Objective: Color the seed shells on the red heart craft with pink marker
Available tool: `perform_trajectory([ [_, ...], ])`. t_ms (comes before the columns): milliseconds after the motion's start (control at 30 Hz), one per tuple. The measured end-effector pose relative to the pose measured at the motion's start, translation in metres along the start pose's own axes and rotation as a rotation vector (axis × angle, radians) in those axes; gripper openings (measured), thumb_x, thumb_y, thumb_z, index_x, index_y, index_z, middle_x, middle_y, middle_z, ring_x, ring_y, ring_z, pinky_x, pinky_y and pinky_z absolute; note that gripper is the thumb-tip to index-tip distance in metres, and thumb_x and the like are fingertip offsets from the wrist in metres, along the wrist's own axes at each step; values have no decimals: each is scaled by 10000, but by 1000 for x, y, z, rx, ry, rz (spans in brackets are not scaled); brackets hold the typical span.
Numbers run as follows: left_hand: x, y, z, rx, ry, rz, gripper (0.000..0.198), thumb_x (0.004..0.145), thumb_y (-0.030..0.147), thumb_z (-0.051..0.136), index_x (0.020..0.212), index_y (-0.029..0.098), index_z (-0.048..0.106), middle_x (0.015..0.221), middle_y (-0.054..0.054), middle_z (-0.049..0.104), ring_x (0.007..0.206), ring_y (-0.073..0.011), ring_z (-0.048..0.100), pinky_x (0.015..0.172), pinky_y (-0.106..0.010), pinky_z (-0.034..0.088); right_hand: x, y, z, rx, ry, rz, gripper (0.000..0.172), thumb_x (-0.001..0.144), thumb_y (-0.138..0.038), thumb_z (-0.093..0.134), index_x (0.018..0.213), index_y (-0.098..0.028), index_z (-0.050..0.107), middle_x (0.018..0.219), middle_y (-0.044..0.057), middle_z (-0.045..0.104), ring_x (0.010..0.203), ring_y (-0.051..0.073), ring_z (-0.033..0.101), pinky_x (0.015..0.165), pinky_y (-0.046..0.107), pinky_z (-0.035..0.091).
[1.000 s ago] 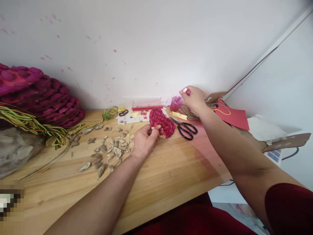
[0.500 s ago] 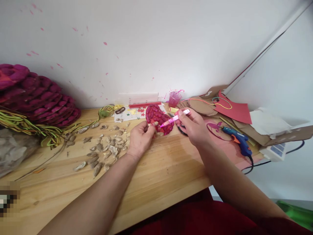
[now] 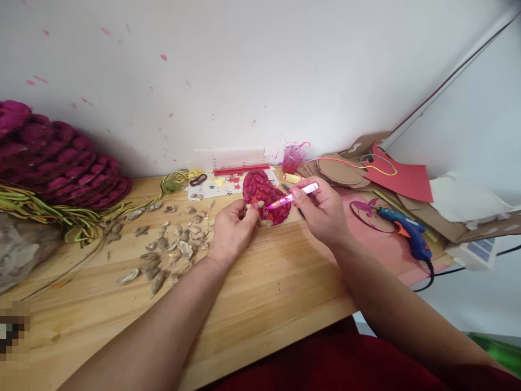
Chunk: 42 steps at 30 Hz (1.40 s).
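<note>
Your right grip (image 3: pixel 321 209), grasping the brush (image 3: pixel 304 191), has come down from beside the pink cup (image 3: pixel 293 159) to the magenta piece (image 3: pixel 260 187) above the surface (image 3: pixel 268 304), pinched by your left grip (image 3: pixel 234 225), so colouring appears underway.

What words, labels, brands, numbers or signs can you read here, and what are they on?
None can be read.
Pink-and-white brush or pen in the right hand: markings too small.
Clear plastic packet by the wall: faint marks, unreadable.
Glue gun: pale patch, too blurred to tell whether it bears words.
White box at right: blue panels, nothing legible.
</note>
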State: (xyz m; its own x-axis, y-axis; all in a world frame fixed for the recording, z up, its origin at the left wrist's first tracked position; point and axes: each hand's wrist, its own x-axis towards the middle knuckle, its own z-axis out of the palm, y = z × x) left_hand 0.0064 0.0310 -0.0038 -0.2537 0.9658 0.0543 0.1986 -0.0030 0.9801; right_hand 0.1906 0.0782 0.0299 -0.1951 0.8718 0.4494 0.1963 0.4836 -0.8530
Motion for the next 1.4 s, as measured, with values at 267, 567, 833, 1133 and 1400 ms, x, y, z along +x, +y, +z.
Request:
perform_trajectory([
  [267,0,-2,0,21,6,17,326,851,465,592,663,200,578,556,16,569,524,-127,471,523,-244,353,0,0,1,-20,-6,-33,195,924,-404,652,913,-214,610,734,-19,579,642,124,498,600,279,380],
  [567,-1,2,-1,38,12,15,316,845,455,586,656,202,570,552,21,557,517,-124,447,517,-246,337,-3,-5,0,-60,-21,-71,184,948,-392,631,917,-212,616,755,-14,576,638,119,474,592,278,363],
  [833,-1,2,0,43,14,13,318,833,468,598,660,202,575,554,19,554,521,-127,453,510,-243,333,-3,-5,-1,-95,-35,-104,166,952,-376,624,909,-217,608,755,-10,571,654,130,477,617,290,372],
  [1133,-2,3,0,60,16,10,321,831,459,586,642,200,567,555,14,555,520,-125,448,514,-246,335,-4,-6,-2,-101,-43,-131,120,950,-320,629,894,-216,607,724,-22,544,635,124,457,614,292,361],
  [1400,-1,2,0,19,12,9,315,829,473,598,671,201,586,550,17,553,510,-128,451,496,-244,328,-6,-5,0,-127,-75,-163,122,953,-338,628,906,-226,614,759,-11,585,663,134,495,622,295,377],
])
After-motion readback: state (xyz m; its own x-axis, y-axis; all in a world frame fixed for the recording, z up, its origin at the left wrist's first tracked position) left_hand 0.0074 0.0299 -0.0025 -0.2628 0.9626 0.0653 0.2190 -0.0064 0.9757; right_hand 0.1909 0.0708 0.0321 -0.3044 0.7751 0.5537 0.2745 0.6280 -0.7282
